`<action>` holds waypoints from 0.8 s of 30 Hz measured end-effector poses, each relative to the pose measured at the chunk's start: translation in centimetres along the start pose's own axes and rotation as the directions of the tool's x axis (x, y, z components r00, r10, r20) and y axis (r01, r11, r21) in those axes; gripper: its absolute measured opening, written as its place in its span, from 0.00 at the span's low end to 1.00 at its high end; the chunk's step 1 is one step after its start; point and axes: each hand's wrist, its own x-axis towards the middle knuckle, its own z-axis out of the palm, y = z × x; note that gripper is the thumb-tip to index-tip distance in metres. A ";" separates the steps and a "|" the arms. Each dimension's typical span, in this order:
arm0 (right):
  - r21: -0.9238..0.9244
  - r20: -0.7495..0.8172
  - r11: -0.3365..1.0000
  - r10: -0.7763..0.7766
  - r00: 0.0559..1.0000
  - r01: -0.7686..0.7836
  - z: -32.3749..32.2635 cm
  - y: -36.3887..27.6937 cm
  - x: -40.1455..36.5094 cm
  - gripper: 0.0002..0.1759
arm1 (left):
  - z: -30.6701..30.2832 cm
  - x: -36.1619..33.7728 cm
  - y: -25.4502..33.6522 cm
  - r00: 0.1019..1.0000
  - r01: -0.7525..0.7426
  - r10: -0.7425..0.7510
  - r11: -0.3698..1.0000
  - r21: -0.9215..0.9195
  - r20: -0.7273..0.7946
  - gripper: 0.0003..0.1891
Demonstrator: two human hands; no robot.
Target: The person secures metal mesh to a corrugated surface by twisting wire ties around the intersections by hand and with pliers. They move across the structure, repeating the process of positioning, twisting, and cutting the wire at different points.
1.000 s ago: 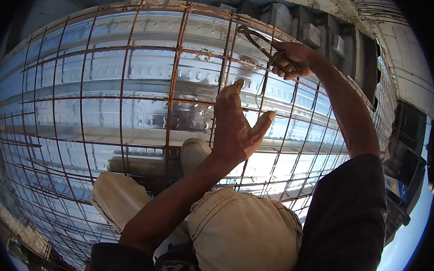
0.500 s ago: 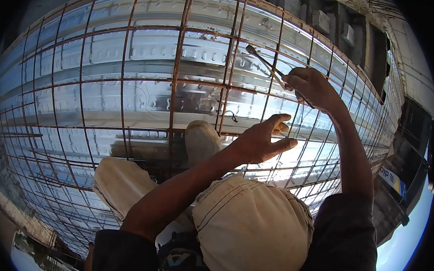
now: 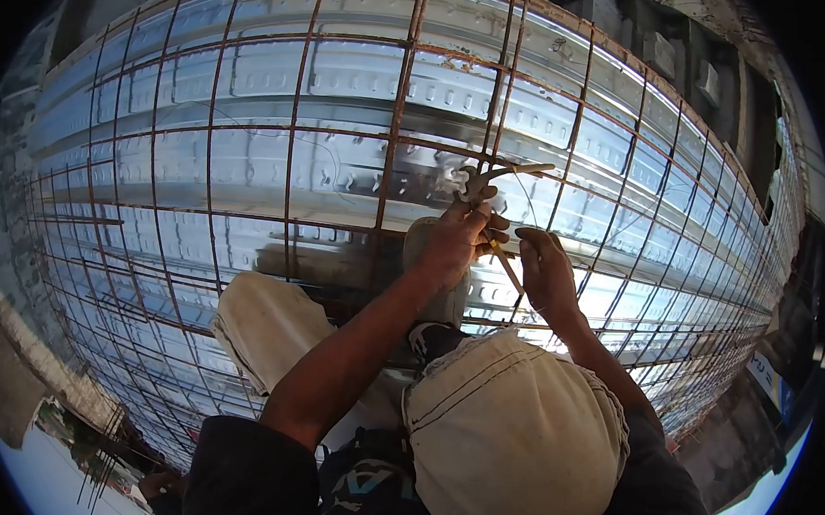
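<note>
My left hand (image 3: 455, 244) is closed around the pincers (image 3: 477, 183) near their head. The pincers' handles are spread apart, one reaching right over a bar and one slanting down past my fingers. Close by on the right, my right hand (image 3: 550, 276) is pinched shut near the lower handle. A thin wire (image 3: 531, 200) curves down to its fingertips. Both hands are above the rusty rebar mesh (image 3: 393, 135), near a spot where two bars run side by side. Part of the pincers is hidden behind my left fingers.
Under the mesh lies ribbed shiny metal decking (image 3: 347, 86). My shoe (image 3: 422, 244) and bent knees (image 3: 515, 431) are just below my hands. A loose thin wire (image 3: 329, 155) lies to the left. Concrete blocks (image 3: 661, 56) stand beyond the mesh's far edge.
The pincers have passed from my right hand to my left, and their handles are now spread wide. My right hand has come down and nearer. The whole view has shifted.
</note>
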 end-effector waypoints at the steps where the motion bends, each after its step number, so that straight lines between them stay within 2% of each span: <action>1: 0.127 0.018 0.981 0.144 0.989 -0.145 -0.2 -0.6 0.9 0.15 | 0.7 -0.9 1.0 1.000 -0.003 0.004 0.990 0.143 -0.006 0.18; 2: 0.373 0.095 0.883 0.268 0.959 -0.284 -1.1 -2.0 1.8 0.17 | 0.2 -1.0 0.6 0.999 -0.040 0.040 0.981 0.191 0.005 0.19; 4: 0.354 -0.012 0.907 0.249 0.968 -0.229 -2.4 -3.3 3.4 0.19 | -0.1 -0.9 -0.2 0.992 -0.120 0.107 0.951 0.285 0.060 0.19; 5: 0.375 -0.075 0.912 0.211 0.975 -0.169 -3.3 -4.1 4.1 0.20 | -0.2 -1.6 0.6 0.992 -0.126 0.119 0.924 0.362 0.042 0.22; 6: 0.394 -0.134 0.912 0.176 0.975 -0.111 -4.2 -4.7 4.6 0.20 | -0.3 -2.4 1.4 0.993 -0.118 0.120 0.929 0.351 0.016 0.21; 7: 0.354 -0.259 0.935 0.068 0.963 0.029 -5.2 -5.0 5.1 0.21 | -0.4 -3.5 2.5 0.993 -0.108 0.121 0.933 0.342 -0.017 0.21; 8: 0.366 -0.232 0.930 0.134 0.963 -0.041 -6.5 -4.9 5.8 0.21 | -0.7 -4.4 3.8 0.991 -0.099 0.124 0.937 0.335 -0.055 0.20; 10: 0.280 -0.269 0.957 0.153 0.951 -0.075 -8.0 -3.6 7.6 0.21 | -2.0 -5.9 6.8 0.968 -0.205 0.243 0.911 0.358 -0.065 0.21; 11: 0.306 -0.210 0.938 0.231 0.950 -0.161 -8.7 -2.7 8.2 0.23 | -2.9 -6.4 8.5 0.965 -0.213 0.253 0.911 0.353 -0.073 0.22; 12: 0.396 -0.171 0.897 0.281 0.944 -0.195 -8.8 -1.8 8.5 0.23 | -3.6 -6.8 10.4 0.960 -0.224 0.267 0.912 0.344 -0.081 0.24; 14: 0.553 -0.073 0.793 0.352 0.933 -0.256 -8.0 0.5 9.4 0.24 | -4.3 -7.1 14.5 0.908 -0.248 0.349 0.893 0.374 -0.230 0.24; 15: 0.556 -0.073 0.791 0.351 0.934 -0.254 -7.2 1.7 9.8 0.24 | -5.4 -6.9 16.2 0.897 -0.263 0.363 0.896 0.358 -0.252 0.24; 16: 0.504 -0.194 0.845 0.313 0.930 -0.179 -6.1 1.5 9.9 0.24 | -6.6 -6.8 17.8 0.886 -0.275 0.375 0.899 0.342 -0.274 0.24; 18: 0.386 -0.245 0.900 0.309 0.919 -0.200 -4.8 1.2 10.4 0.25 | -8.7 -6.2 20.3 0.874 -0.283 0.356 0.926 0.251 -0.330 0.23; 19: 0.303 -0.351 0.944 0.237 0.906 -0.129 -3.8 1.6 10.9 0.24 | -9.9 -5.8 20.9 0.876 -0.317 0.370 0.925 0.207 -0.310 0.22; 22: 0.177 -0.414 0.967 0.244 0.877 -0.185 -3.6 -1.3 11.1 0.27 | -11.4 -5.9 21.7 0.841 -0.378 0.398 0.917 0.130 -0.365 0.21; 23: 0.255 -0.337 0.935 0.326 0.884 -0.248 -3.6 -1.9 11.3 0.27 | -11.8 -5.9 21.6 0.802 -0.393 0.413 0.909 0.139 -0.432 0.20; 24: 0.269 -0.340 0.935 0.315 0.886 -0.229 -3.1 -1.9 11.6 0.27 | -12.6 -6.1 21.5 0.782 -0.382 0.400 0.913 0.140 -0.478 0.19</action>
